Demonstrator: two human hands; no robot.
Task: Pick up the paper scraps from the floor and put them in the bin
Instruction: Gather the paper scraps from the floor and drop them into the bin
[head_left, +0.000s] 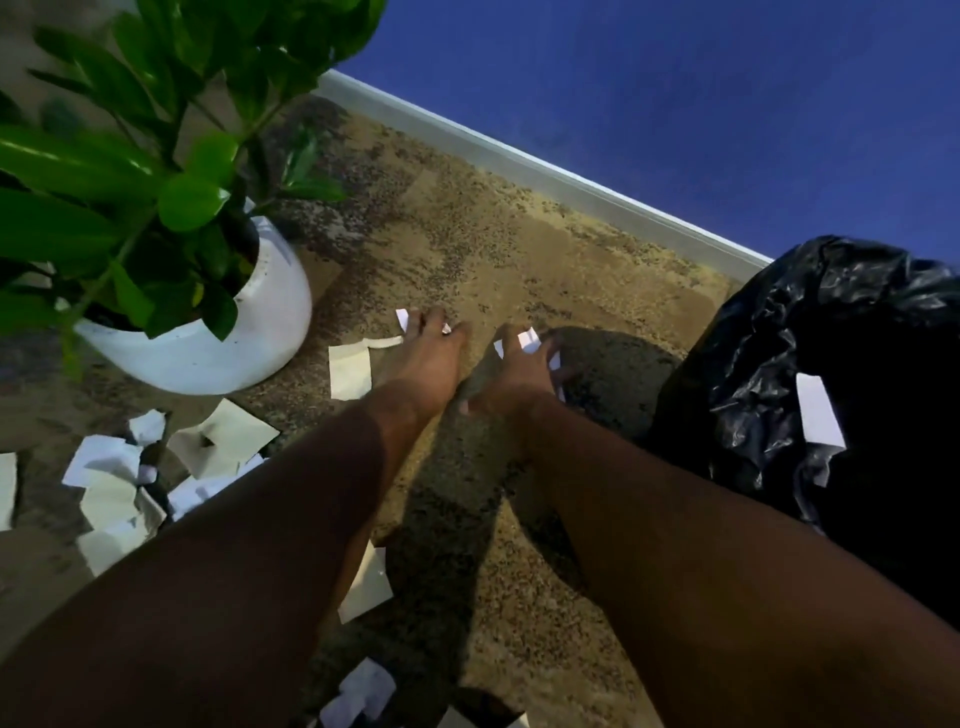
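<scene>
Inspector A: On the carpet (519, 249) beside the white planter (270, 312), we find both hands reaching side by side, close but not touching. Our left hand (426, 358) has its fingers spread down over a small white scrap (402, 318); whether it grips yet, we cannot tell. Our right hand (519, 371) curls its fingers around white paper scraps (529, 340).

Inspector B: Noted. The bin (831, 374), lined with a black bag, stands just to our right, one scrap (818, 415) already lying in it.

Inspector A: We judge the gathering far from finished: a cream sheet (349, 370) lies beside the left wrist and a loose pile (119, 478) sits lower left.

Inspector B: We recommend pinching each scrap flat against the pile before lifting, filling both hands, then carrying low over the liner's rim so nothing flutters back
</scene>
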